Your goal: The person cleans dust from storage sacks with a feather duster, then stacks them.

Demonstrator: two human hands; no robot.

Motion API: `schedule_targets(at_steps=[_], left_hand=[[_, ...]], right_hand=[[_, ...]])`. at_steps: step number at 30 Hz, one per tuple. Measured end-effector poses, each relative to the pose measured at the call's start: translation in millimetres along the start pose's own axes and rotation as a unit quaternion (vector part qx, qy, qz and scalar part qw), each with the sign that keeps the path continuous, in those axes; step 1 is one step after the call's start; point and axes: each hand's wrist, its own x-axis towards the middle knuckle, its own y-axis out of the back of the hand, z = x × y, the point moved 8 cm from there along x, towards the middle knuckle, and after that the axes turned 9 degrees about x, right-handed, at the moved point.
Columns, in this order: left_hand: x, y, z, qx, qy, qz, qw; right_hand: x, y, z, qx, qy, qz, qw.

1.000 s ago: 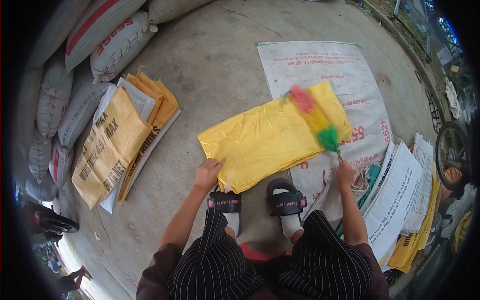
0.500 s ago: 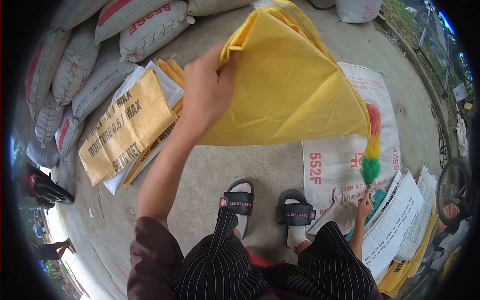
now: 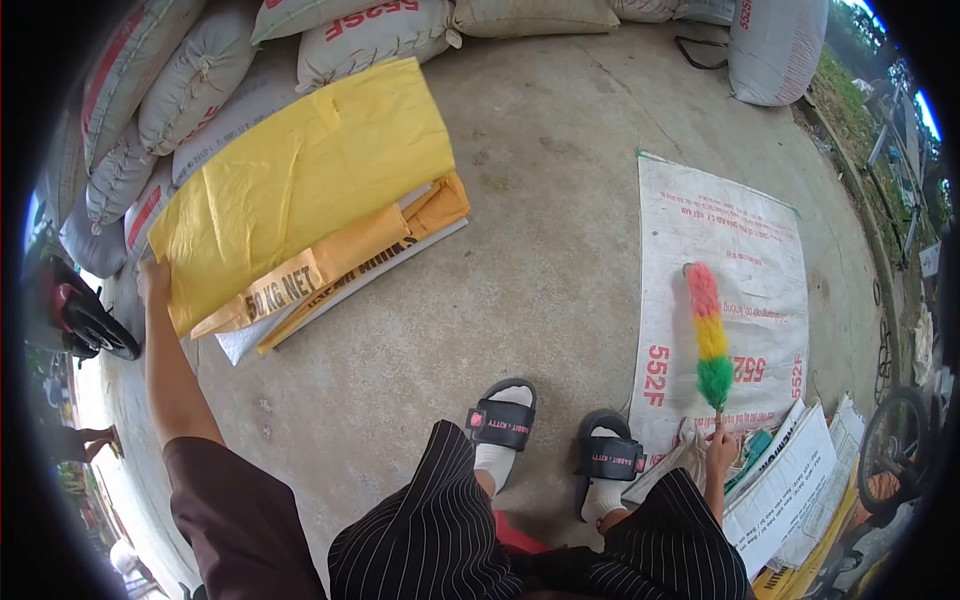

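My left hand (image 3: 155, 283) is closed on the lower left edge of a yellow sack (image 3: 310, 165), which lies flat over a pile of folded sacks (image 3: 290, 285) marked "50 KG NET". My right hand (image 3: 720, 452) grips the handle of a feather duster (image 3: 708, 335) coloured pink, yellow and green. The duster is over a white sack (image 3: 670, 220) printed "552F", spread on the ground. Beside my right hand lies a second pile of sacks (image 3: 790, 490), white on top with yellow below.
Filled sacks (image 3: 375, 40) are stacked at the upper left and along the top. Another full sack (image 3: 775, 50) stands at the upper right. A motorbike (image 3: 85, 320) is at the left edge, a wheel (image 3: 895, 450) at the right. My sandalled feet (image 3: 505, 420) are on the concrete.
The yellow sack has moved from in front of me to the left, onto the folded pile, with my left hand still on it. The duster no longer touches it and is over the white sack.
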Motion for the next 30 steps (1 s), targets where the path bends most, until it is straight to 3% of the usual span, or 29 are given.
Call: schedule_targets(at_steps=[1, 4, 5, 7, 8, 9, 10, 11, 12, 13, 14, 16, 17, 19, 20, 22, 23, 25, 26, 28, 30], left_hand=[[-59, 30, -2, 0.070, 0.153, -0.011, 0.986], [-130, 30, 61, -0.008, -0.036, 0.124, 0.992], [-157, 9, 79, -0.088, -0.074, 0.132, 0.985], [-240, -3, 130, -0.163, -0.140, 0.047, 0.975], [-276, -3, 140, -0.208, -0.114, 0.011, 0.971], [-290, -65, 137, -0.426, -0.011, -0.151, 0.892], [-310, -119, 152, -0.606, 0.094, -0.299, 0.731], [-315, -120, 162, -0.606, 0.091, -0.303, 0.730], [-336, -135, 174, -0.702, 0.229, -0.356, 0.573], [-356, -144, 190, -0.759, 0.355, -0.388, 0.384], [-349, -155, 194, -0.759, 0.358, -0.389, 0.381], [-318, -175, 177, -0.732, 0.376, -0.341, 0.454], [-312, -177, 169, -0.733, 0.378, -0.342, 0.451], [-294, -168, 144, -0.641, 0.322, -0.332, 0.612], [-293, -147, 145, -0.644, 0.322, -0.331, 0.611], [-296, -111, 114, -0.618, 0.455, -0.175, 0.616], [-284, -137, 105, -0.617, 0.454, -0.176, 0.619], [-242, -212, 109, -0.779, 0.369, -0.239, 0.448], [-239, -195, 112, -0.779, 0.367, -0.241, 0.449], [-214, -145, 89, -0.712, 0.359, -0.126, 0.590], [-172, -119, 76, -0.724, 0.237, -0.040, 0.647]], right_hand=[[0, -2, -2, -0.016, 0.002, -0.008, 1.000], [-4, -10, -19, -0.020, 0.025, -0.019, 0.999], [-3, -12, -22, -0.019, 0.027, -0.017, 0.999], [-7, -22, -27, 0.019, 0.052, -0.058, 0.997], [-8, -20, -29, 0.015, 0.051, -0.056, 0.997], [-11, -21, -35, 0.013, 0.044, -0.061, 0.997], [-13, -24, -41, 0.013, 0.038, -0.065, 0.997], [-15, -25, -42, 0.011, 0.036, -0.062, 0.997], [-16, -26, -44, 0.025, 0.035, -0.060, 0.997], [-15, -26, -45, 0.038, 0.036, -0.058, 0.997], [-16, -28, -47, 0.035, 0.038, -0.056, 0.997], [-17, -31, -44, 0.012, 0.037, -0.050, 0.998], [-17, -33, -39, -0.014, 0.049, -0.048, 0.998], [-19, -31, -35, -0.023, 0.043, -0.059, 0.997], [-26, -34, -44, -0.029, 0.032, -0.072, 0.996], [-33, -36, -49, -0.033, 0.030, -0.066, 0.997], [-35, -39, -44, -0.030, 0.034, -0.060, 0.997], [-34, -40, -37, -0.029, 0.038, -0.055, 0.997], [-34, -43, -40, -0.023, 0.031, -0.067, 0.997], [-34, -43, -36, -0.019, 0.020, -0.078, 0.997], [-29, -42, -32, -0.010, 0.038, -0.074, 0.996]])
